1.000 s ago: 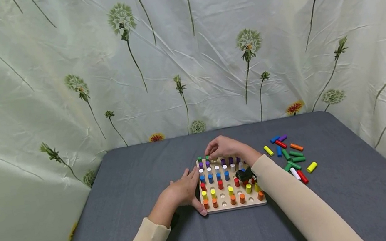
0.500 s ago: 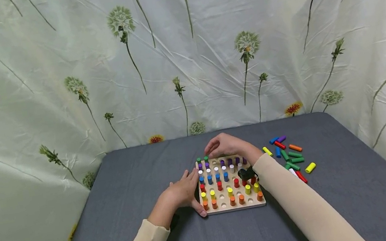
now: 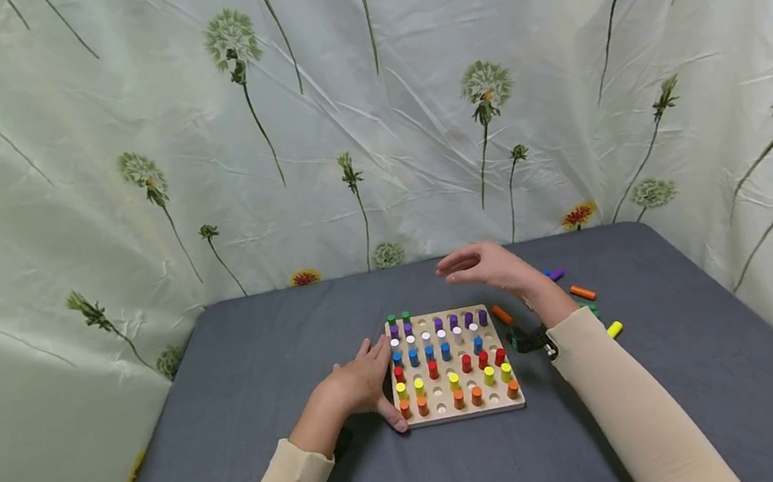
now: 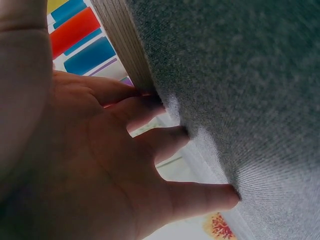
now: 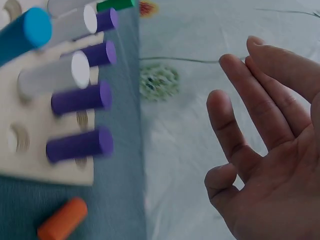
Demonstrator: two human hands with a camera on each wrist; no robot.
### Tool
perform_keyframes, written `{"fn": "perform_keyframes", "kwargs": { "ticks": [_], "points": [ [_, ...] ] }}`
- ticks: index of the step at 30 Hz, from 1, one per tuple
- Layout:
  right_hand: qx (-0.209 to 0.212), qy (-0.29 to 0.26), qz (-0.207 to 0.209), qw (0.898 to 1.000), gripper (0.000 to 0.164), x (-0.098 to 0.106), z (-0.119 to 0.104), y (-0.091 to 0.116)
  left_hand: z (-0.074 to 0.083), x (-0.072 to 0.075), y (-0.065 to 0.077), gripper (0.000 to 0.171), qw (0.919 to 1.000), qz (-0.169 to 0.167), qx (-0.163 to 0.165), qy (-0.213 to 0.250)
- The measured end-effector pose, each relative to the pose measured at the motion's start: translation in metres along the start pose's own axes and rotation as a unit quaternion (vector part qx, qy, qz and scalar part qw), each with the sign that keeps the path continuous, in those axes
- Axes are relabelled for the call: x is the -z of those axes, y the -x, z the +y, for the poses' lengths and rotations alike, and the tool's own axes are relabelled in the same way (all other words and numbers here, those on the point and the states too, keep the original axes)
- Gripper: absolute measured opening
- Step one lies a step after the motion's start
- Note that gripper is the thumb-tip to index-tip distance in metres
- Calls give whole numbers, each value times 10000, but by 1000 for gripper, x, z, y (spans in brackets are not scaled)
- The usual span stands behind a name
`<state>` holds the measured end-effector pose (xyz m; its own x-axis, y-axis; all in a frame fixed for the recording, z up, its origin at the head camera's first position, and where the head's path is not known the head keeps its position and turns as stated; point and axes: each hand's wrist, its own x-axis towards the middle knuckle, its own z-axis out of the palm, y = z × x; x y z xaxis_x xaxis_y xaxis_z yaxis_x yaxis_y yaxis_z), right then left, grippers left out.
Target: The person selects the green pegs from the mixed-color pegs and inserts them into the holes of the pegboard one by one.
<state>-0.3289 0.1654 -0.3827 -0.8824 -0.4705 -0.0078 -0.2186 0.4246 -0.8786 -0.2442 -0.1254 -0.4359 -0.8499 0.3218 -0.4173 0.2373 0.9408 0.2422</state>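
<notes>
A wooden pegboard (image 3: 498, 407) lies on the table with rows of upright pegs: green, purple, white, blue, red, yellow and orange. My left hand (image 3: 359, 384) rests along the board's left side with its fingers spread. In the left wrist view, the fingertips (image 4: 231, 196) touch the grey cloth near the board's wooden edge (image 4: 122, 40). Past the board's back right corner, my right hand (image 3: 489, 267) hovers with loosely bent fingers. The right wrist view shows nothing in that hand (image 5: 270, 145), with purple pegs (image 5: 82, 100) on the board to its left.
An orange peg (image 3: 502, 314) lies on the cloth just right of the board. More loose pegs, including a purple one (image 3: 555, 275), another orange peg (image 3: 583, 292) and a yellow one (image 3: 615, 329), lie farther right, partly hidden by my right arm. A flowered curtain (image 3: 319, 201) hangs behind the table.
My right hand has left the board's back row and moved right and up. The orange peg beside the board has come into view. The left hand stays at the board's side.
</notes>
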Motion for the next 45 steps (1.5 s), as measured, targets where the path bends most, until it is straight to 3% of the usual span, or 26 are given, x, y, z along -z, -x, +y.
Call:
{"fn": "perform_keyframes", "kwargs": {
  "ticks": [10, 15, 25, 30, 34, 45],
  "points": [
    [-256, 103, 993, 9947, 44, 32, 20, 53, 0, 6, 0, 144, 10000, -62, 48, -6],
    [-442, 356, 1285, 9901, 44, 40, 35, 72, 1, 5, -1, 145, 9999, -96, 39, -85],
    [-971, 589, 1572, 9810, 48, 54, 54, 95, 2, 0, -2, 144, 9999, -51, 25, -121],
    [-1189, 1218, 1699, 9707, 44, 69, 65, 103, 1, 1, -1, 144, 9999, -74, 42, -77],
    [-1354, 1779, 1628, 9610, 40, 80, 76, 111, 0, 2, -1, 144, 9999, -66, 50, -83],
    [-1675, 1949, 1346, 9570, 32, 87, 102, 115, -1, -2, -2, 145, 10000, -27, 35, -78]
  ]
}}
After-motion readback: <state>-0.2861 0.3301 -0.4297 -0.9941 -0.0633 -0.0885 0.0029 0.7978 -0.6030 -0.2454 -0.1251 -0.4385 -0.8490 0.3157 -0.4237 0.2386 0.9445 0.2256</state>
